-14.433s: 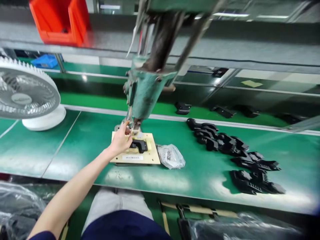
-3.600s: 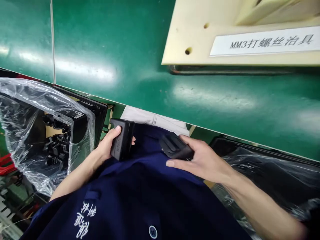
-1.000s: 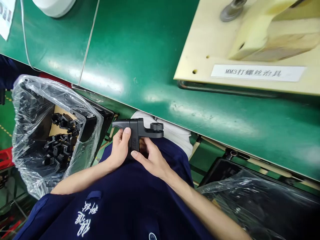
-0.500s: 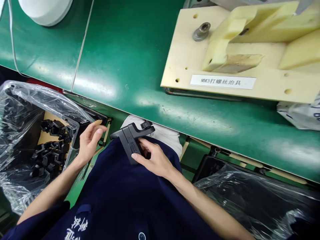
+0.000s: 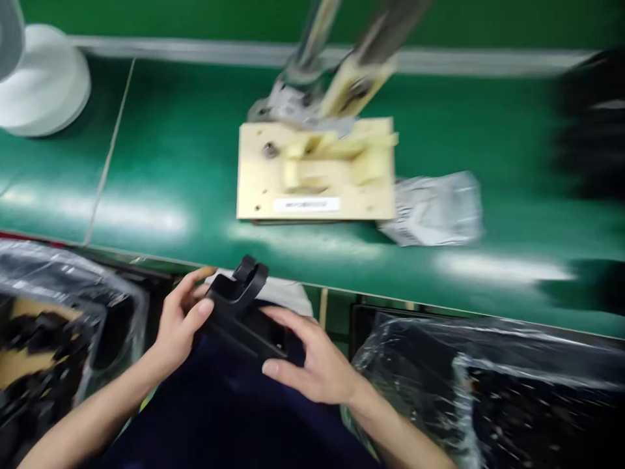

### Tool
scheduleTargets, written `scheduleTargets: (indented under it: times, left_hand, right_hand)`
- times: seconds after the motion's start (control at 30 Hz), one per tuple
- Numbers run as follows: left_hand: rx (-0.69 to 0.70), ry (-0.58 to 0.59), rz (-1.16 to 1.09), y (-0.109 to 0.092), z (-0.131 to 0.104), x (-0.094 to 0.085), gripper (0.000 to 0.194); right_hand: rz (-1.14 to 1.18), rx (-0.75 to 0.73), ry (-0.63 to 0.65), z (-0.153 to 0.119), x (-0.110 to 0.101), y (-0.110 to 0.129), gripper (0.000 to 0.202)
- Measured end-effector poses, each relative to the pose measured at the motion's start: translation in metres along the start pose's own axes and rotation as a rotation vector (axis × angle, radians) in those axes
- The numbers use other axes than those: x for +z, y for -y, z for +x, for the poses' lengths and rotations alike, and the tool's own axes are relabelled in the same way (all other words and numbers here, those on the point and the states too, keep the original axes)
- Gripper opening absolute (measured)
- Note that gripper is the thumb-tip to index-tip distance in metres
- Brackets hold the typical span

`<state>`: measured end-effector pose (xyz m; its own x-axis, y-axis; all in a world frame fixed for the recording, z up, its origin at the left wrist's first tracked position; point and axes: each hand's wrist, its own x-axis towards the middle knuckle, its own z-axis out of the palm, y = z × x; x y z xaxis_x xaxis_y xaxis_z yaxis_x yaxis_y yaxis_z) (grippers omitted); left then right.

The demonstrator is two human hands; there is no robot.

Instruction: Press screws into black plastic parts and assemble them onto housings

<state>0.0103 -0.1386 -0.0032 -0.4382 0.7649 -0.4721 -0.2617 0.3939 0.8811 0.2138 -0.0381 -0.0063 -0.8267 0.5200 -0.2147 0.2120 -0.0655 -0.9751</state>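
Beside the green tabletop (image 5: 180, 130), my left fingers (image 5: 198, 314) and right fingers (image 5: 288, 372) pinch a tilted black plastic bracket (image 5: 232, 319) from both sides; a cream fixture (image 5: 336, 177) sits beyond.

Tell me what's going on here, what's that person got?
The person's right hand holds a black plastic part over their lap. Their left hand is at its other end, thumb against it. On the green table ahead, a cream fixture sits with a plastic bag beside it. Plastic-lined bins stand on both sides.
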Motion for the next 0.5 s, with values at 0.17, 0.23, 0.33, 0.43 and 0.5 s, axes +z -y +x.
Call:
scheduleTargets:
  times: [0.17,0.23,0.33,0.43,0.5]
  left_hand:
    - [0.266,0.095,0.187,-0.042,0.011,0.010,0.056]
    - [0.401,0.021,0.361,-0.054,0.024,0.003,0.047]
    - [0.537,-0.139,0.659,-0.051,0.047,-0.017,0.034]
    - [0.653,-0.244,0.864,-0.024,0.071,-0.042,0.031]
    - [0.774,-0.257,0.939,0.000,0.085,-0.055,0.034]
  right_hand:
    - [0.062,-0.172,-0.341,-0.014,-0.070,0.037,0.048]
    - [0.096,-0.154,-0.600,-0.014,-0.106,0.053,0.052]
    - [0.138,-0.191,-0.969,-0.004,-0.158,0.068,0.052]
    - [0.215,-0.167,-1.176,0.018,-0.206,0.071,0.041]
    - [0.252,-0.084,-1.228,0.037,-0.235,0.069,0.035]
